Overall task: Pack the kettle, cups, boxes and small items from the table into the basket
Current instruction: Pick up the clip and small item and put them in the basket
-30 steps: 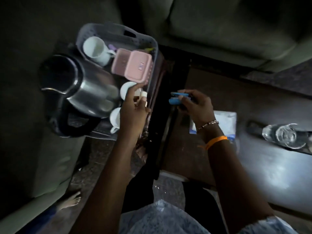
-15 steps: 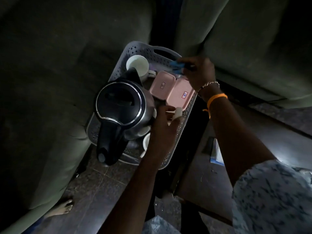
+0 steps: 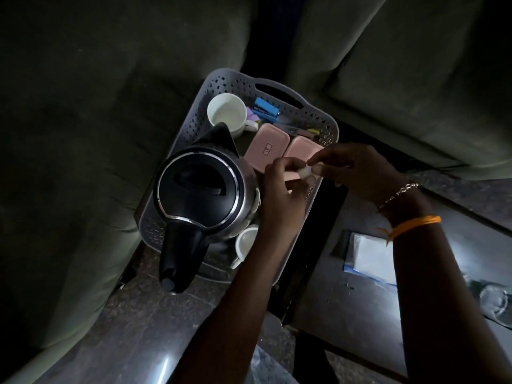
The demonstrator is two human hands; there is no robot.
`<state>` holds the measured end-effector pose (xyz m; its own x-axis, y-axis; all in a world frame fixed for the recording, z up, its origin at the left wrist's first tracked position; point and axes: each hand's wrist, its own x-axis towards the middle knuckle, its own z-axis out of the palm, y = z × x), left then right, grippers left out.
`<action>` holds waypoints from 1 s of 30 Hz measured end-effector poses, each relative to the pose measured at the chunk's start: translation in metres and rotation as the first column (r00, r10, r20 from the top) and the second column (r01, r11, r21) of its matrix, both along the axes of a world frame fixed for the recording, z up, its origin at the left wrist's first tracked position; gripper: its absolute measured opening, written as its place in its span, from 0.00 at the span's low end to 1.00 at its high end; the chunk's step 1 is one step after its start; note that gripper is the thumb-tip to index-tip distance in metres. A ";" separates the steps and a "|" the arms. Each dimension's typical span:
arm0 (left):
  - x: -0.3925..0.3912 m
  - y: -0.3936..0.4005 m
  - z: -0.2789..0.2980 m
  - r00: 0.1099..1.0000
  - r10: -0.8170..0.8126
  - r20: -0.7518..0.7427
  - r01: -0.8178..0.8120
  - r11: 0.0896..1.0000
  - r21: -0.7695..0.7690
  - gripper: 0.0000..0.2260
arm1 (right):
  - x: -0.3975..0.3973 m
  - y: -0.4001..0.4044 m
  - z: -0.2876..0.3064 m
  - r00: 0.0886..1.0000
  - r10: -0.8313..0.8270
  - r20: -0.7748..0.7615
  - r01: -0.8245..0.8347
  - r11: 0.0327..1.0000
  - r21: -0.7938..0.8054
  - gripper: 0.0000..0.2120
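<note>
head view: grey basket (image 3: 194,117) on dim floor between sofas (image 3: 110,106).

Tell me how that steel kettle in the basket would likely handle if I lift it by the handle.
The kettle looks rigid, steel-bodied, probably heavy for the basket. Its black handle overhangs the rim, so it may tip spout-down when lifted. The shiny wall seems slippery; the cups beside it could get knocked.

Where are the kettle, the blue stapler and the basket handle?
kettle (image 3: 198,187): head view, middle of its black lid.
blue stapler (image 3: 266,106): head view, its top side.
basket handle (image 3: 279,93): head view, the slot's outer rim.
</note>
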<state>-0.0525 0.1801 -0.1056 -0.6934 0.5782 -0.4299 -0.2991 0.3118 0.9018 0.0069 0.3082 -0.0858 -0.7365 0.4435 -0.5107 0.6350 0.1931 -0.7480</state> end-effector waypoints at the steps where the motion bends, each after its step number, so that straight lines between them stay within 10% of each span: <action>1: -0.002 0.003 0.000 1.000 0.022 0.007 -0.022 1.000 0.012 0.10 | -0.001 0.001 0.000 0.999 -0.033 -0.013 0.033 0.999 -0.040 0.06; 7: -0.004 0.011 -0.003 0.995 0.070 0.073 -0.070 0.998 0.001 0.10 | -0.024 0.011 -0.008 0.868 -0.463 -0.179 0.459 0.886 -0.065 0.13; 16: 0.033 0.013 -0.005 0.996 -0.095 0.003 0.094 0.992 -0.087 0.10 | 0.035 0.011 -0.032 0.772 -0.623 -0.122 0.621 0.781 -0.058 0.15; 23: 0.119 0.007 -0.014 0.888 -0.299 0.350 0.348 0.934 -0.084 0.06 | 0.190 -0.042 -0.068 0.658 -0.741 0.134 0.739 0.670 0.076 0.12; 30: 0.198 0.008 -0.068 0.853 -0.355 0.383 0.502 0.761 -0.412 0.15 | 0.289 -0.051 -0.122 0.562 -0.803 0.197 0.734 0.595 0.329 0.15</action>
<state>0.1454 0.1880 -0.1741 -0.2387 0.4528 -0.8591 -0.2292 0.8334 0.5029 0.2954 0.2577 -0.2077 0.1062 0.8757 -0.4710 0.7843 -0.3649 -0.5017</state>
